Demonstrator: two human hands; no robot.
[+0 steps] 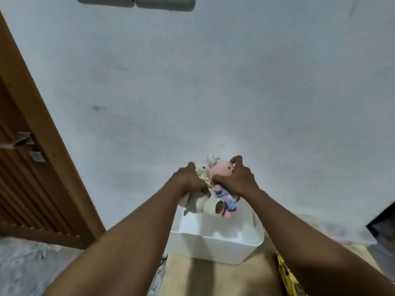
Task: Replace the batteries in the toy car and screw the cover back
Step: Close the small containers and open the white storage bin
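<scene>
Two bare arms reach forward from the bottom edge toward a pale wall [213,82] that fills most of the view. Brown door [23,167] at left, with a metal handle [19,141]. Wooden tabletop [224,276] at bottom centre, grey marbled floor [32,265] to its left. White bin [213,246] sits at the table's far edge against the wall; the visible part of its inside looks bare, the bottom is partly washed out so contents there cannot be told. Yellow packet [286,276] lies on the table at right, partly under the right forearm. Both hands are held above the bin, gripping soft toys: left hand [188,178] is clenched on a cream plush [198,202], right hand [239,178] is closed around a pink plush [221,169] in blue clothes. The two plushes press together between the hands, hanging over the bin's back rim and not inside it. Toy car is not visible anywhere in view; neither are batteries or a cover.
</scene>
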